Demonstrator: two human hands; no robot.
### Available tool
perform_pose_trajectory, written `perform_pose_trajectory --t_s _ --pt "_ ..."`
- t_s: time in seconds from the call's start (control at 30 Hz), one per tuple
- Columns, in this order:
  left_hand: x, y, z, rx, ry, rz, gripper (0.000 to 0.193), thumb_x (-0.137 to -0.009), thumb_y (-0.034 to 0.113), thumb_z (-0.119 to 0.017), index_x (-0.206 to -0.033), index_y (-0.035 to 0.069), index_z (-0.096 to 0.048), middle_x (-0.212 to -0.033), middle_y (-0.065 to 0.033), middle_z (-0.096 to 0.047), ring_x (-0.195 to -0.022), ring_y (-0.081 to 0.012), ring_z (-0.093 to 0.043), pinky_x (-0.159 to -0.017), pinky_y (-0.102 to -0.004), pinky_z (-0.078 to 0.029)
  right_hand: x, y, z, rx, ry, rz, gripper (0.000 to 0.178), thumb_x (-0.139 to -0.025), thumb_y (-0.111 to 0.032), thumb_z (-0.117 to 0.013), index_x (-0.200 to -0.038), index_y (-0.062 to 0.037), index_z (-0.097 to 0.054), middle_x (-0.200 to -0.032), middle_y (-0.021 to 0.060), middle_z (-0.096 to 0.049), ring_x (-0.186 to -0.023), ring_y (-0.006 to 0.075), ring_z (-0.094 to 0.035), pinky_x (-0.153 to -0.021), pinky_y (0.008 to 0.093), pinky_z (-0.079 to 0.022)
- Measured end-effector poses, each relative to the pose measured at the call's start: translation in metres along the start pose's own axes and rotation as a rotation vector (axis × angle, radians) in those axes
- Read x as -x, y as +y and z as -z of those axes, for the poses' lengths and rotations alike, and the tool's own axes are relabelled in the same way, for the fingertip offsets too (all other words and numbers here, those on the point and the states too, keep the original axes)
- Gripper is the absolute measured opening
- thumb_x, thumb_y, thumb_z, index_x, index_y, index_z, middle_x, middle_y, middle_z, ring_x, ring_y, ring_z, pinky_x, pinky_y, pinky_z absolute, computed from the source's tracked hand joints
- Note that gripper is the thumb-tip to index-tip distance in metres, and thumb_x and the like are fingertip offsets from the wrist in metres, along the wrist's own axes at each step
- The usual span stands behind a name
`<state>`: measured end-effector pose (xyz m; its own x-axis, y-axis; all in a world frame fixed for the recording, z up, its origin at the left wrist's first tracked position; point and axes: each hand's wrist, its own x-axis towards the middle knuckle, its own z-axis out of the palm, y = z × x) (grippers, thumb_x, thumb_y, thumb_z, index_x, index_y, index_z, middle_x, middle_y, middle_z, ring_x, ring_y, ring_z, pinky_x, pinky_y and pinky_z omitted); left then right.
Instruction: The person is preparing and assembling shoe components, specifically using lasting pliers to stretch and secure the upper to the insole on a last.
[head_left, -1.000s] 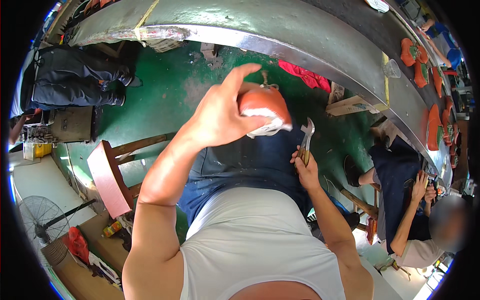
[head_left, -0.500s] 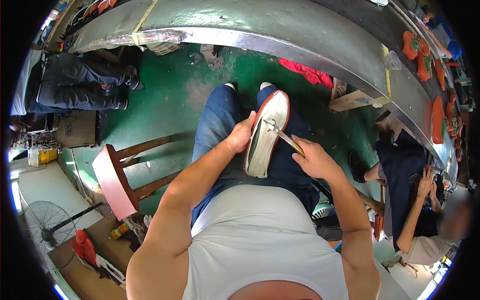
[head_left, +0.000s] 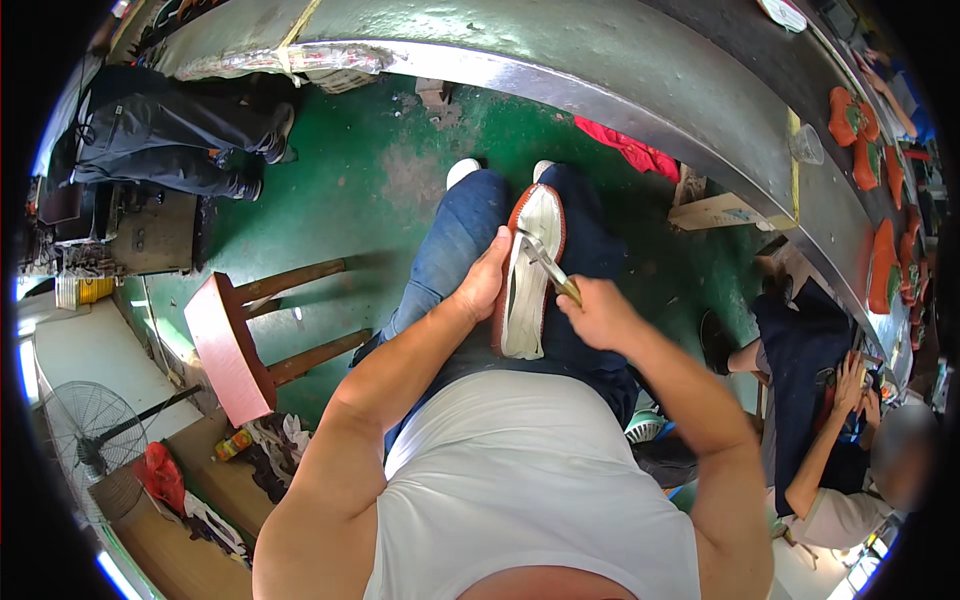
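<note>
A shoe (head_left: 524, 315) with a long off-white face and an orange-red rim lies lengthwise over my lap, its rounded toe pointing away from me. My left hand (head_left: 486, 274) grips its left edge, thumb on top and the other fingers hidden beneath. In my right hand (head_left: 603, 312) is a small hammer (head_left: 545, 263), held closed-fisted by its brass-coloured handle. Its metal head rests on or just above the shoe's pale face, close to my left thumb; contact cannot be told.
A metal-edged workbench (head_left: 600, 85) curves across the far side, with orange shoes (head_left: 883, 265) and a clear cup (head_left: 806, 146) at right. A pink-topped stool (head_left: 235, 350) and a fan (head_left: 92, 440) stand left. A person (head_left: 830, 400) sits right; another person's legs (head_left: 185, 140) show far left.
My right hand and the hammer have moved left, so the head is nearer my left thumb. The shoe has shifted slightly left and tilts less. The whole view has moved a little.
</note>
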<state>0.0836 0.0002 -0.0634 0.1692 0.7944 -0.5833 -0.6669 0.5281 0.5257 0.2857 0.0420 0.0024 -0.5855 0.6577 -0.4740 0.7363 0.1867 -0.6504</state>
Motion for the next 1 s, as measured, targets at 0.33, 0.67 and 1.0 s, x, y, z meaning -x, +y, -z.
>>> perform_pose_trajectory --t_s 0.33,0.67,1.0 --pt "-0.007 0.018 -0.017 -0.173 -0.007 -0.093 0.062 -0.101 0.033 -0.061 -0.153 0.009 -0.037 -0.134 -0.0112 -0.058 -0.120 -0.0203 -0.056 -0.103 -0.0374 -0.046 0.004 0.005 0.029 -0.830 -0.243 -0.243 0.031 -0.098 -0.029 -0.060 -0.105 0.0008 -0.063 -0.081 0.0085 -0.068 -0.075 0.0227 -0.068 -0.063 0.0365 -0.054" --pt "-0.015 0.020 -0.028 -0.228 0.158 -0.068 0.054 -0.102 0.042 -0.055 -0.144 0.010 -0.046 -0.120 -0.0092 -0.064 -0.108 -0.0183 -0.062 -0.094 -0.0355 -0.051 -0.002 0.016 -0.054 -1.138 0.013 -0.272 0.028 -0.103 -0.029 -0.055 -0.107 -0.0021 -0.061 -0.082 0.0044 -0.063 -0.064 0.0101 -0.057 -0.046 0.0204 -0.039" --pt "-0.014 0.029 -0.032 -0.312 0.072 0.039 0.053 -0.101 0.035 -0.059 -0.143 0.007 -0.044 -0.125 -0.0117 -0.062 -0.110 -0.0206 -0.062 -0.094 -0.0373 -0.052 0.003 0.051 0.047 -1.073 -0.489 -0.250 0.044 -0.097 -0.021 -0.063 -0.130 0.0052 -0.051 -0.129 0.0189 -0.058 -0.118 0.0311 -0.061 -0.084 0.0496 -0.060"
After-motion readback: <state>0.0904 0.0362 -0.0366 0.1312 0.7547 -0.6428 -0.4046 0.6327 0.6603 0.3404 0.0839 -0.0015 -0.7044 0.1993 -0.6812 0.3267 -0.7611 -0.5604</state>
